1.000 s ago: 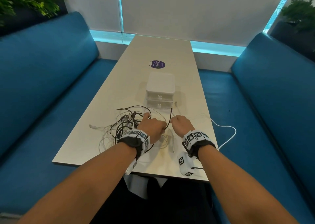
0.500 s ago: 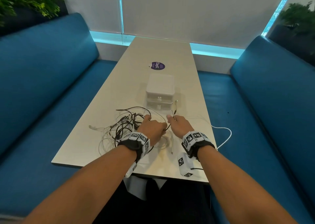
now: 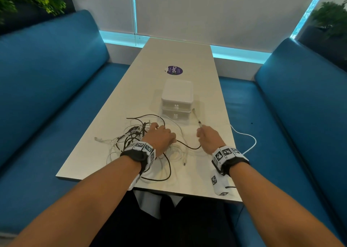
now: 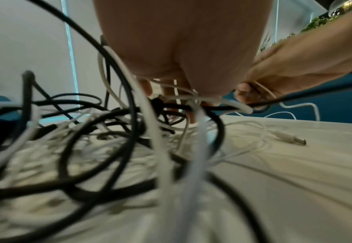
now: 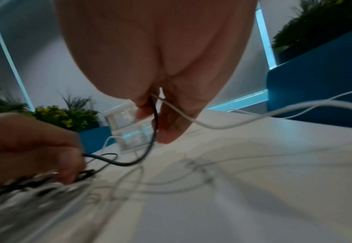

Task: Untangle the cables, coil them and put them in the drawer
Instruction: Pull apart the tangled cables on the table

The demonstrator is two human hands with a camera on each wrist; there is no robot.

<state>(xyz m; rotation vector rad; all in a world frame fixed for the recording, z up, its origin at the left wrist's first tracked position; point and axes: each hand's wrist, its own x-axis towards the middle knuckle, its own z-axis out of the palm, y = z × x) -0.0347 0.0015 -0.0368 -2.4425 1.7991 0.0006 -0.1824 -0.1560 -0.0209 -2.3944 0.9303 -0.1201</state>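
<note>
Low in the frame, the left hand (image 3: 159, 137) pins the tangle (image 3: 131, 143) on the table (image 3: 206, 181) while the right hand (image 3: 208, 138) pinches a black cable (image 3: 187, 146) and a white cable (image 3: 244, 135). Untangling looks barely begun; next, draw one strand clear. Mid-frame beyond, the drawer (image 3: 176, 115) sits closed.

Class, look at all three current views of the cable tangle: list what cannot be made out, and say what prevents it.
- Number of cables in the black-and-white cable tangle: head view too small, left wrist view blurred.
- Contents of the white plastic two-drawer box: both drawers shut.
- Left hand fingertips: head view, hidden under the hand's back.
- Far end of the thin white cable: head view, drops behind the table edge.
</note>
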